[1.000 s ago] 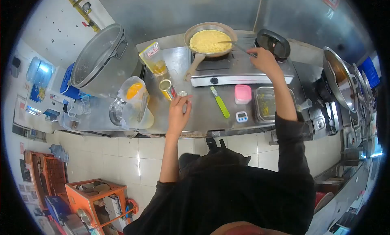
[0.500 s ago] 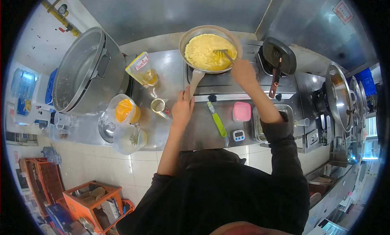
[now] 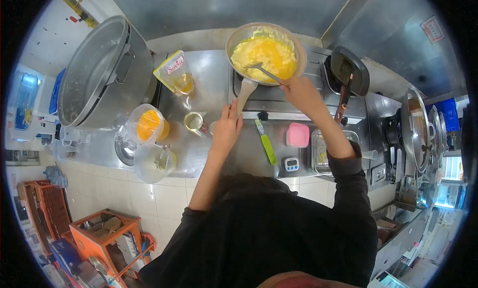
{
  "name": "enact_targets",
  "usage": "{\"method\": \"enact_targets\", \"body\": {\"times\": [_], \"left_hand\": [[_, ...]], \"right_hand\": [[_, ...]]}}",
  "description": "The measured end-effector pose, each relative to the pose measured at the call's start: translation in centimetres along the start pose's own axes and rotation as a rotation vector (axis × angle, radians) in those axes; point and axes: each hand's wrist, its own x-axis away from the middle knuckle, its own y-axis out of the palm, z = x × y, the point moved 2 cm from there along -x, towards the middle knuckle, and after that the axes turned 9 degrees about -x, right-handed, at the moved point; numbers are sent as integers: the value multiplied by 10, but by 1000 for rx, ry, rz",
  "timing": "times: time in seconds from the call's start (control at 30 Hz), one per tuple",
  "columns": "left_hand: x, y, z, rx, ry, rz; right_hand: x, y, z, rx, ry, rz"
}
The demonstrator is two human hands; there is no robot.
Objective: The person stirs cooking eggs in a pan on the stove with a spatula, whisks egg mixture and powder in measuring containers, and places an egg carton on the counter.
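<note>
A light-coloured frying pan (image 3: 300,48) stands on the stove at the far side of the counter. Soft yellow egg (image 3: 269,53) covers its bottom, part set in curds and part runny. My left hand (image 3: 226,131) is closed round the end of the pan's pale handle (image 3: 244,94). Over the pan's near right rim, my right hand (image 3: 302,95) grips a fork (image 3: 268,73), its tines lying in the egg at the left. A small open can (image 3: 194,121) stands just left of my left hand.
A big metal pot (image 3: 112,74), an oil pouch (image 3: 175,74) and two plastic jugs, one with orange-yellow contents (image 3: 154,126), stand left. Nearer me are a green-handled brush (image 3: 267,146), a pink box (image 3: 298,135) and a timer (image 3: 291,164). A dark pan (image 3: 356,69) sits right.
The fork has moved leftward through the egg, which is now broken up and bunched, with more runny egg at the right. My left hand still holds the handle.
</note>
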Motion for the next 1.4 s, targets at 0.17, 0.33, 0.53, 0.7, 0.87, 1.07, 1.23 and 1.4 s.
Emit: {"method": "enact_targets", "body": {"times": [0.17, 0.33, 0.53, 0.7, 0.87, 1.07, 1.23, 1.4], "left_hand": [[0, -1, 0, 17, -1, -1], [0, 1, -1, 36, -5, 6], [1, -1, 1, 41, -16, -11], [3, 1, 0, 37, -7, 22], [3, 2, -1, 33, 12, 38], [4, 2, 0, 45, -13, 40], [3, 5, -3, 66, -3, 60], [5, 7, -3, 65, -15, 36]], "right_hand": [[25, -53, 17, -24, -34, -124], [27, -130, -1, -100, 372, -331], [32, -42, -2, 183, 55, -65], [2, 28, -16, 164, 51, 134], [-56, 57, 20, 213, -13, 235], [-38, 24, 33, 203, 165, 269], [16, -19, 43, 172, 136, 93], [48, -65, 30, 35, 120, -49]]}}
